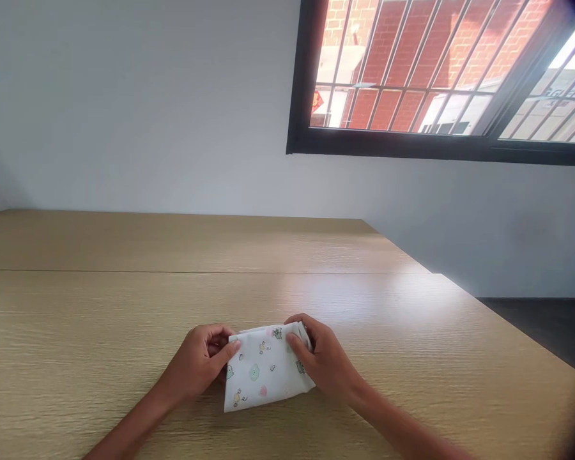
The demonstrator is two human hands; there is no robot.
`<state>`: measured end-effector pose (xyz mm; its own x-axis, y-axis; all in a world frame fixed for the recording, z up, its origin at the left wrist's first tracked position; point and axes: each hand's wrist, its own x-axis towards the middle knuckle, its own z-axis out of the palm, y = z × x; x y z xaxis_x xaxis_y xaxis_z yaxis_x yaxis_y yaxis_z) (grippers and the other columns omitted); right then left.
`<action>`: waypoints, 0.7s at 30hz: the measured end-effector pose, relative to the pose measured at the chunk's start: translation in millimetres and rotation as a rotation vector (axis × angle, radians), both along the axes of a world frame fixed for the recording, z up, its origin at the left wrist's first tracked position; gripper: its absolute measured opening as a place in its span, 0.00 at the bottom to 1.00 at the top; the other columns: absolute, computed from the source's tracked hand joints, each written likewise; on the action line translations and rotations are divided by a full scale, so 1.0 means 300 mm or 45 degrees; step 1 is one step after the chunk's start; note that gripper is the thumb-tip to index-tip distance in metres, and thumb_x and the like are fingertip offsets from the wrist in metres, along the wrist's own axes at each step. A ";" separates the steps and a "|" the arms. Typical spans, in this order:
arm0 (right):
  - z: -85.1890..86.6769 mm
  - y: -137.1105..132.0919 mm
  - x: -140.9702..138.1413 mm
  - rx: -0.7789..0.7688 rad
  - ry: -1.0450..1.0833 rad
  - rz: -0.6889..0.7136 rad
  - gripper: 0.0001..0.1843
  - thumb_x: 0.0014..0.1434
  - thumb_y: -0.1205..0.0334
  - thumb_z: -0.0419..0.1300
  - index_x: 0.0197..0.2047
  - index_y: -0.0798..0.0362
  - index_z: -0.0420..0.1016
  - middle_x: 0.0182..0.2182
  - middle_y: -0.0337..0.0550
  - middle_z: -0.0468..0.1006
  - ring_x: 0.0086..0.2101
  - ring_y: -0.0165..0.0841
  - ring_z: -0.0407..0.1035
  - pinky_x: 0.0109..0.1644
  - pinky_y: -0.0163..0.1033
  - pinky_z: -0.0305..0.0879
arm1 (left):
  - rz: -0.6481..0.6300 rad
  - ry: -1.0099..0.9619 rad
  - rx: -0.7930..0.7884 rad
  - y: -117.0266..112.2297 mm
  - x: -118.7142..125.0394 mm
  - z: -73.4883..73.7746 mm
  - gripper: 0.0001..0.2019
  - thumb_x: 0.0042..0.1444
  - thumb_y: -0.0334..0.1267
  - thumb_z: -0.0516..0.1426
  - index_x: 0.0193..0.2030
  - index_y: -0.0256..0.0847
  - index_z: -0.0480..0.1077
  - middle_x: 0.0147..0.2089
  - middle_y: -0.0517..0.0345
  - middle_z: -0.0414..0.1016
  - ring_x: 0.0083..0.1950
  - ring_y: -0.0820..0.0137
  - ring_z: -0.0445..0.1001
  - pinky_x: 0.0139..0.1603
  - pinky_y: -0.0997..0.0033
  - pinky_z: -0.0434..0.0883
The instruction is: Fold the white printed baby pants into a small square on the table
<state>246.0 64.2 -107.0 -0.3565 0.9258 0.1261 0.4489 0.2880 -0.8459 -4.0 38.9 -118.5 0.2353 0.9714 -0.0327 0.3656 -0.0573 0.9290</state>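
Note:
A folded white cloth [263, 377] printed with small green, pink and yellow cartoon figures is held up between my two hands, near the front of the table. My left hand [204, 358] pinches its upper left corner, thumb on the front face and fingers behind. On the other side, my right hand [323, 358] grips the upper right edge, its thumb pressed on the print and its fingers wrapped behind. Folded layers show along the top and at the right end. The cloth's back and most of my fingertips are hidden.
The light wood table [124, 306] has a seam running across it and a slanting right edge. Behind it stands a white wall [138, 108]. A dark-framed window [388, 140] with bars is at the upper right, and dark floor [546, 326] shows beyond the table's right edge.

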 end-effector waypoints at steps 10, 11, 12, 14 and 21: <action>0.002 -0.015 -0.004 -0.020 0.035 0.095 0.11 0.63 0.55 0.54 0.39 0.54 0.71 0.27 0.38 0.68 0.27 0.30 0.61 0.25 0.32 0.57 | -0.134 0.311 0.431 -0.037 0.027 0.021 0.06 0.64 0.38 0.53 0.44 0.44 0.69 0.43 0.57 0.71 0.42 0.66 0.68 0.43 0.66 0.65; 0.001 -0.020 -0.006 -0.014 0.038 0.100 0.10 0.63 0.55 0.55 0.39 0.53 0.71 0.27 0.37 0.67 0.27 0.30 0.60 0.25 0.32 0.57 | -0.178 0.328 0.437 -0.041 0.029 0.022 0.06 0.64 0.38 0.53 0.44 0.44 0.69 0.43 0.57 0.71 0.43 0.66 0.68 0.44 0.66 0.65; 0.002 -0.024 -0.009 -0.010 0.041 0.105 0.10 0.63 0.56 0.55 0.38 0.53 0.71 0.26 0.37 0.67 0.26 0.29 0.59 0.25 0.32 0.57 | -0.211 0.338 0.436 -0.046 0.030 0.023 0.07 0.65 0.38 0.52 0.45 0.44 0.70 0.43 0.57 0.71 0.44 0.66 0.69 0.45 0.65 0.66; 0.004 -0.033 -0.017 -0.002 0.050 0.107 0.09 0.63 0.57 0.55 0.38 0.53 0.71 0.25 0.36 0.66 0.26 0.29 0.59 0.25 0.32 0.56 | -0.254 0.350 0.416 -0.057 0.033 0.027 0.07 0.65 0.37 0.52 0.46 0.45 0.70 0.42 0.58 0.72 0.44 0.66 0.69 0.45 0.65 0.66; 0.013 -0.051 -0.020 0.004 0.028 0.031 0.08 0.60 0.58 0.57 0.40 0.53 0.72 0.24 0.34 0.65 0.25 0.29 0.57 0.25 0.33 0.54 | -0.295 0.386 0.341 -0.058 0.039 0.041 0.10 0.62 0.39 0.57 0.50 0.48 0.70 0.44 0.61 0.73 0.43 0.68 0.71 0.43 0.67 0.66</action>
